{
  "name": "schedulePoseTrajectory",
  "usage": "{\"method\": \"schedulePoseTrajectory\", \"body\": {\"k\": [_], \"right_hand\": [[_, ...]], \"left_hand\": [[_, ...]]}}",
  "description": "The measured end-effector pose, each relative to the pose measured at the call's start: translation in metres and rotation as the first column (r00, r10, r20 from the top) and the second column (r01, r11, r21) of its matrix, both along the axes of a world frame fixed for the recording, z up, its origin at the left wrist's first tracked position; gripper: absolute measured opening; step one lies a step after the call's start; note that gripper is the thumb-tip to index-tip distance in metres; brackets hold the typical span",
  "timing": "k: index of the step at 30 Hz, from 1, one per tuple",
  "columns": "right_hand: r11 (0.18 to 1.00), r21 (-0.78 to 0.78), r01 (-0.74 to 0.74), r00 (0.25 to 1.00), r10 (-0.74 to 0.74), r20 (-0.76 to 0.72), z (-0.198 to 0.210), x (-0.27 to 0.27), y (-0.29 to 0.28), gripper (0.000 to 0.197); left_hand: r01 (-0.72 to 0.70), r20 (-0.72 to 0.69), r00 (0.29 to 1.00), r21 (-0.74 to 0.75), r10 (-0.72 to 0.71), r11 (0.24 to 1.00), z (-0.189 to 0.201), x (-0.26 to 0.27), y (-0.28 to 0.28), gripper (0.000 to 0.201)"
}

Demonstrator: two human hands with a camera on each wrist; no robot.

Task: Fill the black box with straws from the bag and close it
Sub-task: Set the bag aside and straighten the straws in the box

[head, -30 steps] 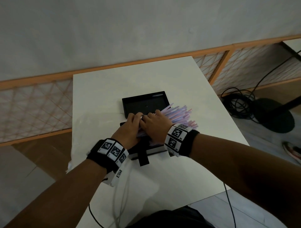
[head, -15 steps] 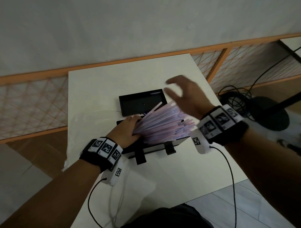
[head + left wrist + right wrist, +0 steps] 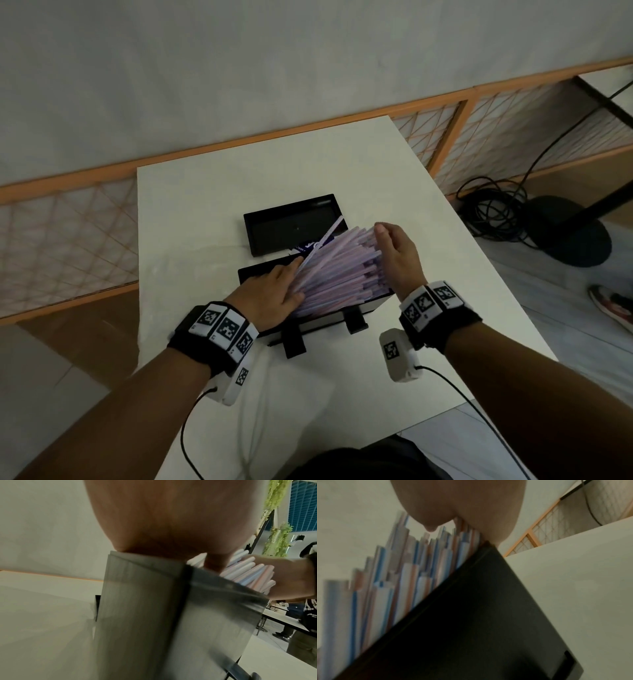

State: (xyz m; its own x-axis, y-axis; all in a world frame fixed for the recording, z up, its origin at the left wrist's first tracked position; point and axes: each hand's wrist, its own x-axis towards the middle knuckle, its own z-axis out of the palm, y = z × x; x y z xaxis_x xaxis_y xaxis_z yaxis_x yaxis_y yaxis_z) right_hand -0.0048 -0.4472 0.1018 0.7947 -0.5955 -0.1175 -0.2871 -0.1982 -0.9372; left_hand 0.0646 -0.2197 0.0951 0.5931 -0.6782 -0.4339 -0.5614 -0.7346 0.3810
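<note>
Straws (image 3: pixel 337 270), one fanned bundle, overfill one black box (image 3: pixel 342 317); left hand (image 3: pixel 270 296) fingers flat on them, right hand (image 3: pixel 397 260) fingers straight against ends; one lid (image 3: pixel 294 224) behind.

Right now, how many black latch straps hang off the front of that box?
2. One strap hangs near the front's left end, below the left hand; the other strap is toward the right. The black box hides its other sides.

The straws (image 3: pixel 337 274) under my fingers are white with thin blue and orange-pink stripes, a pale lilac mass from above. The box (image 3: pixel 329 317) and its far lid (image 3: pixel 294 224) are black on a white table (image 3: pixel 205 212). My wristbands (image 3: pixel 219 329) are black with black-and-white square codes.
</note>
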Motion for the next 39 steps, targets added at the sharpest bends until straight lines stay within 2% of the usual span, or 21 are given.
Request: {"method": "schedulePoseTrajectory", "body": {"k": [2, 5, 9, 14, 21, 27, 30, 32, 34, 35, 37, 39], "right_hand": [[0.998, -0.008, 0.057, 0.998, -0.056, 0.043, -0.003, 0.002, 0.002, 0.02], [0.992, -0.012, 0.129, 0.989, -0.127, 0.078, -0.004, 0.004, 0.006, 0.012], [0.988, 0.049, 0.147, 0.986, -0.15, 0.077, -0.001, 0.005, 0.011, 0.025], [0.987, 0.111, 0.118, 0.992, -0.112, -0.058, 0.007, 0.008, 0.015, 0.035], [0.991, 0.006, 0.132, 0.978, -0.129, -0.166, 0.017, 0.007, 0.022, 0.027], [0.998, -0.013, 0.054, 0.957, -0.055, -0.286, 0.021, 0.001, 0.021, 0.023], [0.997, 0.065, -0.046, 0.94, 0.065, -0.334, 0.037, -0.001, 0.015, 0.05], [0.973, 0.218, -0.07, 0.908, 0.153, -0.391, 0.046, 0.0, 0.008, 0.076], [0.911, 0.41, -0.036, 0.88, 0.223, -0.419, 0.05, -0.002, 0.003, 0.086], [0.892, 0.447, -0.062, 0.867, 0.27, -0.418, 0.052, -0.003, 0.002, 0.087], [0.903, 0.412, -0.121, 0.858, 0.304, -0.415, 0.051, -0.004, 0.004, 0.087], [0.928, 0.357, -0.109, 0.89, 0.251, -0.381, 0.045, -0.004, 0.01, 0.091]], "left_hand": [[0.008, -0.051, 0.999, -0.005, -0.008, 1.0, -0.001, 0.001, -0.001, 0.083], [-0.002, -0.103, 0.995, -0.045, -0.002, 0.999, 0.0, 0.001, -0.003, 0.105], [-0.058, -0.181, 0.983, -0.127, 0.034, 0.99, -0.003, 0.002, -0.011, 0.102], [-0.055, -0.219, 0.976, -0.194, 0.012, 0.979, -0.011, 0.01, -0.015, 0.111], [-0.051, -0.218, 0.976, -0.259, -0.007, 0.965, -0.015, 0.013, -0.017, 0.112], [-0.098, -0.249, 0.968, -0.281, 0.026, 0.955, -0.016, 0.01, -0.017, 0.109], [-0.096, -0.232, 0.972, -0.257, 0.035, 0.962, -0.015, 0.009, -0.017, 0.102], [-0.095, -0.21, 0.977, -0.249, 0.042, 0.964, -0.014, 0.008, -0.018, 0.1], [-0.096, -0.196, 0.979, -0.247, 0.048, 0.964, -0.014, 0.008, -0.018, 0.1], [-0.098, -0.2, 0.979, -0.251, 0.048, 0.963, -0.014, 0.008, -0.018, 0.101], [-0.094, -0.207, 0.978, -0.258, 0.04, 0.962, -0.013, 0.008, -0.018, 0.102], [-0.071, -0.197, 0.98, -0.248, 0.022, 0.966, -0.011, 0.007, -0.017, 0.102]]}}
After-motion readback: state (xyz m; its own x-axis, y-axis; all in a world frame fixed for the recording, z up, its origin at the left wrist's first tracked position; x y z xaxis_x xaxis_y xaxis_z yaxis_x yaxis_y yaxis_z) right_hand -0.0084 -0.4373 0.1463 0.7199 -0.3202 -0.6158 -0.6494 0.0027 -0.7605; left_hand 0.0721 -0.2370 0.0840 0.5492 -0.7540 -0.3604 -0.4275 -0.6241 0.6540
